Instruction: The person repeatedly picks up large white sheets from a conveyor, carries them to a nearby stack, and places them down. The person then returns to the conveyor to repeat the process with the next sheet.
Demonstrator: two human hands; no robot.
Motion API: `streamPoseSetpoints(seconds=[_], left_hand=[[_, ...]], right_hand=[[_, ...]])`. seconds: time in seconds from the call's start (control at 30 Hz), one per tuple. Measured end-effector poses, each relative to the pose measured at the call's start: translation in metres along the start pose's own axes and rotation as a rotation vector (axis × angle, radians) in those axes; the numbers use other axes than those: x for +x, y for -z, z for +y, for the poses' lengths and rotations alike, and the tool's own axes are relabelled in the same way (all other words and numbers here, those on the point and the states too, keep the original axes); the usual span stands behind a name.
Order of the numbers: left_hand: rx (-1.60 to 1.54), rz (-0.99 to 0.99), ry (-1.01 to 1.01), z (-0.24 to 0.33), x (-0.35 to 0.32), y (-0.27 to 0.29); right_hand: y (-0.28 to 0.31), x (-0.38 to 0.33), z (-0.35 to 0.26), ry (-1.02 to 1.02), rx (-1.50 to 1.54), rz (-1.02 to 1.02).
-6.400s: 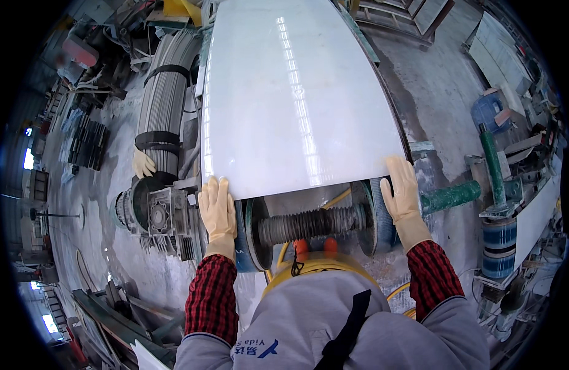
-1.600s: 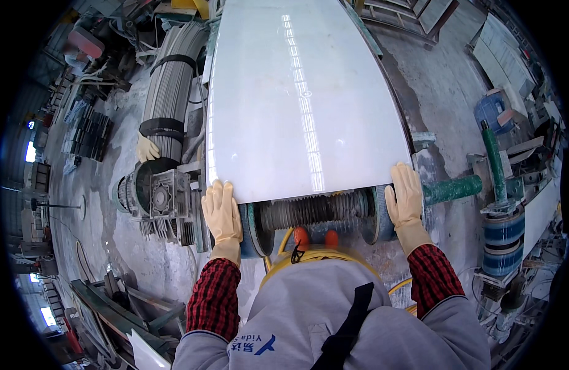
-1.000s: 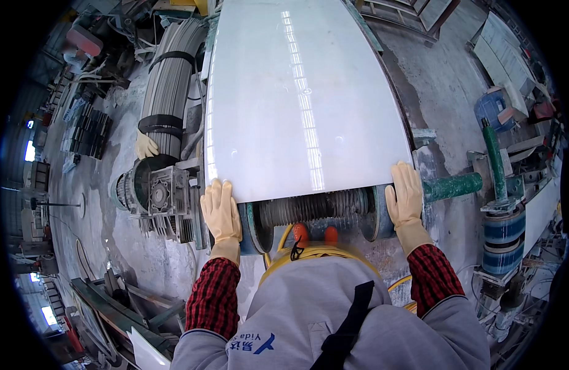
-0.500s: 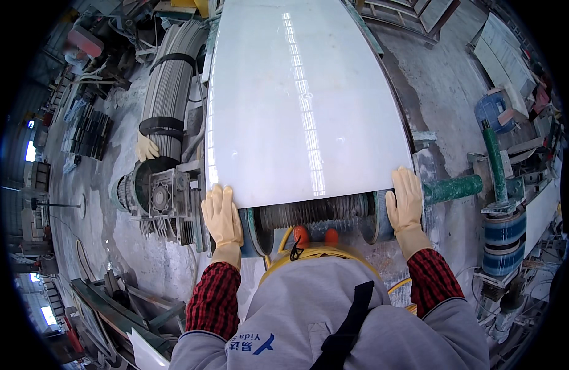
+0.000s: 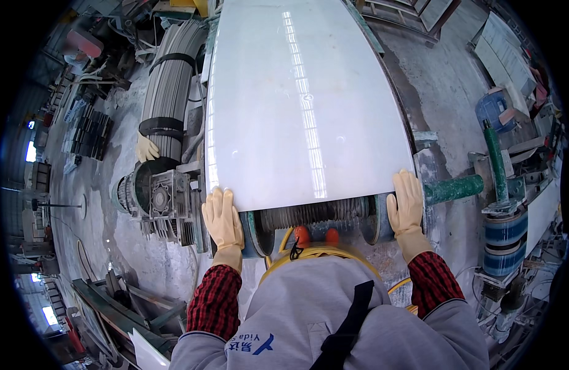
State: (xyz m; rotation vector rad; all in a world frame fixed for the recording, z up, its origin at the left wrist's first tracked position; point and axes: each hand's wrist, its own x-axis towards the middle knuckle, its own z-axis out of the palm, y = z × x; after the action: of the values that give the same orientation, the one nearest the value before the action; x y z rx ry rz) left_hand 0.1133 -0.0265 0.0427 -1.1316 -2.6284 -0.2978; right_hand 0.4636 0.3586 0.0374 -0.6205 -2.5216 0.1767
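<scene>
A long, glossy white slab [image 5: 266,111] stretches away from me, a strip of light reflected along it. At its near left corner lies my left hand [image 5: 222,221], in a cream rubber glove, fingers stretched out and the palm over the belt end. Against the near right corner rests my right hand [image 5: 406,209], gloved alike, its fingers extended and the thumb a little apart. Neither hand is wrapped round anything. Under the slab's near edge shows a dark ribbed roller [image 5: 315,214] between two wheel-like ends.
A grey motor and gearbox [image 5: 161,192] sits left of the roller, below a strapped bundle of grey strips [image 5: 170,80] with a loose glove [image 5: 147,148]. On the right, a green shaft [image 5: 454,188] sticks out near a green post [image 5: 495,160] and a blue barrel [image 5: 495,111].
The slab's near edge has come slightly closer to me. Both hands have shifted a little the same way, staying at its corners.
</scene>
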Motion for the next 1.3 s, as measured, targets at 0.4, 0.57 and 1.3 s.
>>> streamPoseSetpoints(seconds=[0.4, 0.57, 1.3], left_hand=[[0.013, 0.005, 0.022, -0.003, -0.007, -0.005], [0.011, -0.007, 0.028, -0.002, -0.011, -0.004], [-0.035, 0.032, 0.060, -0.001, -0.024, -0.005]], right_hand=[[-0.002, -0.013, 0.006, -0.052, 0.027, -0.080], [-0.004, -0.016, 0.007, -0.043, 0.041, -0.072], [0.000, -0.021, -0.031, 0.048, 0.240, -0.090]])
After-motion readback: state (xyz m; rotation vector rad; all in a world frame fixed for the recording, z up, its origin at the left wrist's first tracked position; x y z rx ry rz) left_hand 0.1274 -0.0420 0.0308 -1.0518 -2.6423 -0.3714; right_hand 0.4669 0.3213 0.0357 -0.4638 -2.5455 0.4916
